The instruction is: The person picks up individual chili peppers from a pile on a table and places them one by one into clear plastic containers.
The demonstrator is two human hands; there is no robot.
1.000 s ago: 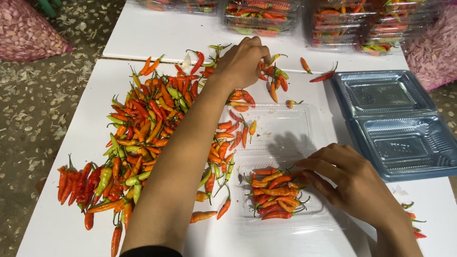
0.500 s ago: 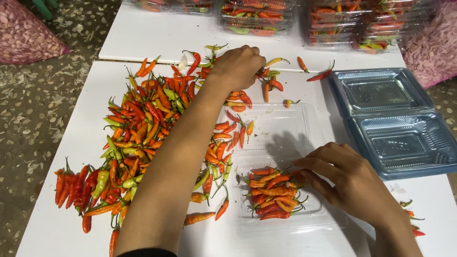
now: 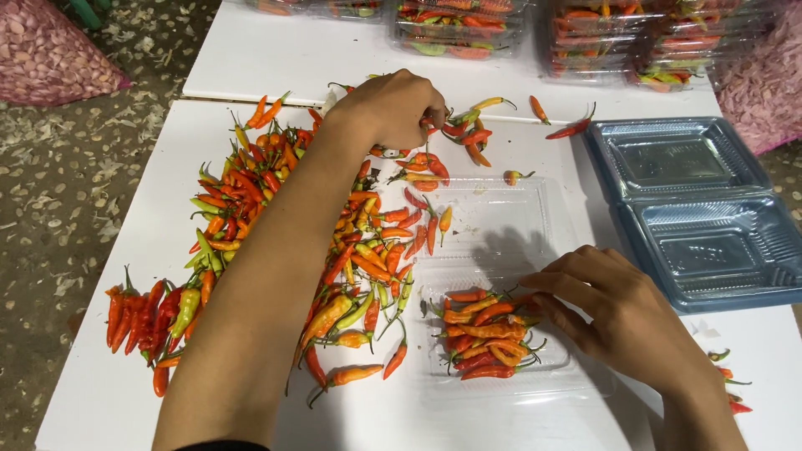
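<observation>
My left hand (image 3: 393, 107) reaches far over the chilli pile (image 3: 276, 225) on the white worktop (image 3: 109, 401), fingers curled, perhaps pinching a chilli; I cannot tell. My right hand (image 3: 622, 313) lies loosely open on the clear tray (image 3: 501, 334), steadying it beside the chillies inside. Stacked blue trays (image 3: 693, 209) wait at right.

The left hand (image 3: 393, 107) is curling over the far chillies (image 3: 455, 134), so its fingertips and whatever its grip is closing on are staying hidden. The left forearm is covering a strip of the chilli pile (image 3: 242, 217) on the desk (image 3: 125, 384), and the right hand (image 3: 622, 313) is hiding the near right edge of the clear tray (image 3: 501, 234). The stacked packed trays (image 3: 459, 21) are being cut off by the top edge, and the pink mesh sack (image 3: 50, 50) by the left corner.
</observation>
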